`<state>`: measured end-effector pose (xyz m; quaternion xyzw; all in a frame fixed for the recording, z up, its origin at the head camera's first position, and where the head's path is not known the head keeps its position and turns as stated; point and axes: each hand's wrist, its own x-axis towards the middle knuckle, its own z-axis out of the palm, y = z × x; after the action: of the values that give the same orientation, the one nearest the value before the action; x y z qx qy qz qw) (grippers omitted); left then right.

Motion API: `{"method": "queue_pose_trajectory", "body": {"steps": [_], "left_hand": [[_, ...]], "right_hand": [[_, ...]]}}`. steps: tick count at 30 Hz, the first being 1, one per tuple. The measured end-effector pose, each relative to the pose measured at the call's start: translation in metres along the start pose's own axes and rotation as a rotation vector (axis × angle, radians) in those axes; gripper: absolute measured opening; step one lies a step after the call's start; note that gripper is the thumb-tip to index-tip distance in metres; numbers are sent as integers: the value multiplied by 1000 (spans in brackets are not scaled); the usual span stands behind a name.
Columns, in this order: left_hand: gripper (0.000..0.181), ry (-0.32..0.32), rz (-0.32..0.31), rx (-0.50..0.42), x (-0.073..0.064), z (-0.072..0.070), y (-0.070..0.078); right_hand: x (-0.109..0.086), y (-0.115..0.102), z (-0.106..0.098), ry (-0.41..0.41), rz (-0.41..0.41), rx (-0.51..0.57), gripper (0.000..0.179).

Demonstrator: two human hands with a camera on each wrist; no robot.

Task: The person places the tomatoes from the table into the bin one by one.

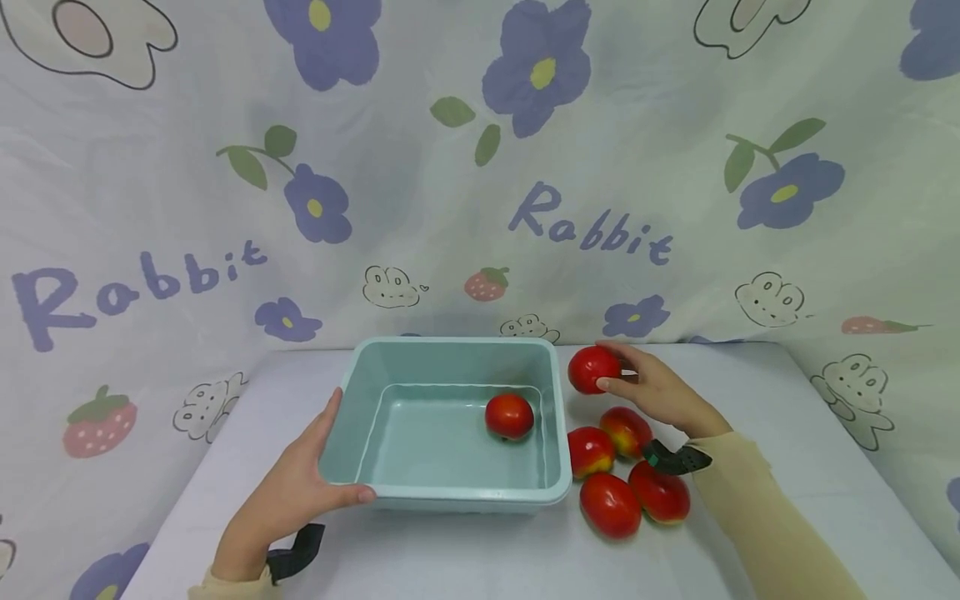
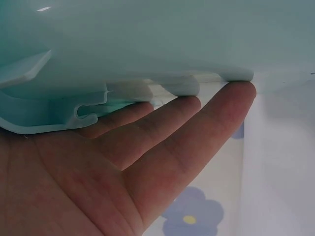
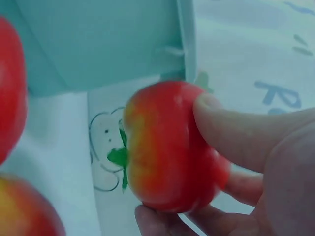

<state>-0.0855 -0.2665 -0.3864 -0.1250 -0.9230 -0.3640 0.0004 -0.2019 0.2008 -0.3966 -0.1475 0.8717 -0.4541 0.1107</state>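
In the head view my right hand (image 1: 651,387) pinches a red tomato (image 1: 593,370) between thumb and fingers, just right of the bin's far corner. The right wrist view shows this tomato (image 3: 165,147) with a yellowish end and green leaves. A pale blue-green plastic bin (image 1: 442,492) stands on the table, with another tomato (image 1: 509,416) inside, towards its right wall. At the bin's left side, my left hand (image 1: 296,475) rests with its thumb along the front rim. Up close, its straight fingers (image 2: 172,147) touch the bin's outer wall.
Right of the bin lie several red, tomato-like pieces (image 1: 611,505), some with yellow patches, below my right wrist. They sit on a white-covered table (image 1: 450,558). Behind it hangs a white cloth (image 1: 420,217) printed with flowers, rabbits and lettering.
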Motion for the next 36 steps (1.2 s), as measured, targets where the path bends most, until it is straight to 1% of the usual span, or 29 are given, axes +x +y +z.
{"method": "queue_pose_trajectory", "body": {"steps": [2, 8, 16, 21, 28, 33, 36], "left_hand": [[125, -2, -8, 2, 0, 0, 0], [124, 2, -12, 13, 1, 0, 1], [125, 5, -19, 28, 2, 0, 1], [125, 6, -22, 29, 2, -1, 1], [125, 6, -12, 13, 1, -1, 1], [124, 5, -5, 8, 1, 0, 1], [124, 5, -5, 6, 0, -1, 2]], "right_hand": [[-4, -4, 1, 8, -5, 24, 69], [-13, -16, 5, 52, -10, 22, 71], [-21, -21, 9, 110, -17, 47, 74], [-27, -26, 13, 157, -52, 38, 76], [-36, -37, 18, 199, -107, 30, 72], [-43, -42, 21, 227, -139, 45, 70], [-47, -44, 22, 237, -153, 81, 69]]}}
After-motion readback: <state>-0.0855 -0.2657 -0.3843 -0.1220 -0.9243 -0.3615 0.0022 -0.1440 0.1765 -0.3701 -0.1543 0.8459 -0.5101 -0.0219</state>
